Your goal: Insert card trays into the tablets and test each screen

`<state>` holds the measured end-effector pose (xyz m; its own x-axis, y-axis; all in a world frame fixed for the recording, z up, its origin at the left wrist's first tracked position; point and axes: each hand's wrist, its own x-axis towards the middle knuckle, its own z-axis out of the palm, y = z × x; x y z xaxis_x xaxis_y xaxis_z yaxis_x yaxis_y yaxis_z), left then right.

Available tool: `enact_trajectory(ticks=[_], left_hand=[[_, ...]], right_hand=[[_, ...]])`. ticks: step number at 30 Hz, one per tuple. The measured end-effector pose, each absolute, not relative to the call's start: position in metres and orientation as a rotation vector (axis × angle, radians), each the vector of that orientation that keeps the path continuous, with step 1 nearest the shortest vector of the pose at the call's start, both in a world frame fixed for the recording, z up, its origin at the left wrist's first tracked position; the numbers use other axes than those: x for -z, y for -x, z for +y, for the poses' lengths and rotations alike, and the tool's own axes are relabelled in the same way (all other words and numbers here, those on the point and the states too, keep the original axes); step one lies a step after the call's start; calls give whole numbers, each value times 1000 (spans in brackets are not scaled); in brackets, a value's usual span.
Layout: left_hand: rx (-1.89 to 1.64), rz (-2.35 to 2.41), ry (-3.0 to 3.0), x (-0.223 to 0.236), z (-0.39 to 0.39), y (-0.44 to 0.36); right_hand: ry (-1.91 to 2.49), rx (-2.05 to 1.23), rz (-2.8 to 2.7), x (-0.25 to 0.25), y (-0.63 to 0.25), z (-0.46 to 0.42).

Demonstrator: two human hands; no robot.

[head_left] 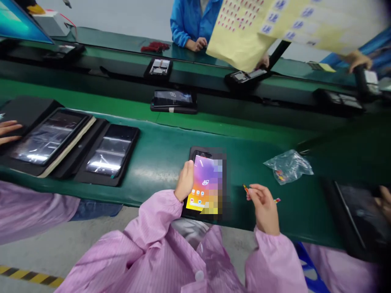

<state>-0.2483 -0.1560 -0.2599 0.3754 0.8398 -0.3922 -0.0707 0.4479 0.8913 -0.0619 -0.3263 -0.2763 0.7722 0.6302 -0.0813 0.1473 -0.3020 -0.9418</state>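
A lit tablet (200, 179) lies on a black foam pad at the near edge of the green bench; part of its right side is pixelated. My left hand (184, 181) is closed on the tablet's left edge, with the fingers partly hidden. To the right, my right hand (263, 203) is just over the bench, apart from the tablet. It pinches a small red-and-yellow strip (246, 189), one end showing beyond the fingertips; a similar coloured end shows behind the hand. A clear plastic bag (290, 167) with small red-and-yellow pieces lies beyond my right hand.
Dark-screened tablets (110, 150) on black pads lie to the left, near another person's hand (9, 131). One more tablet (172, 98) sits on the green conveyor ahead. Yellow sheets (244, 36) hang overhead. A person in blue (195, 24) is across the bench.
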Motion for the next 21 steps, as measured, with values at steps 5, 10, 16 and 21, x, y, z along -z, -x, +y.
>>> enact_trajectory(ticks=[5, 10, 16, 21], left_hand=[[-749, 1026, -1594, 259, -163, 269], [-258, 778, -2023, 281, -185, 324], [-257, 870, -2267, 307, -195, 286], [-401, 823, -2245, 301, -121, 183]], right_hand=[[1784, -569, -368, 291, 104, -366], [1754, -695, -388, 282, 140, -367], [1700, -704, -504, 274, 124, -336], [1595, -435, -521, 285, 36, -243]])
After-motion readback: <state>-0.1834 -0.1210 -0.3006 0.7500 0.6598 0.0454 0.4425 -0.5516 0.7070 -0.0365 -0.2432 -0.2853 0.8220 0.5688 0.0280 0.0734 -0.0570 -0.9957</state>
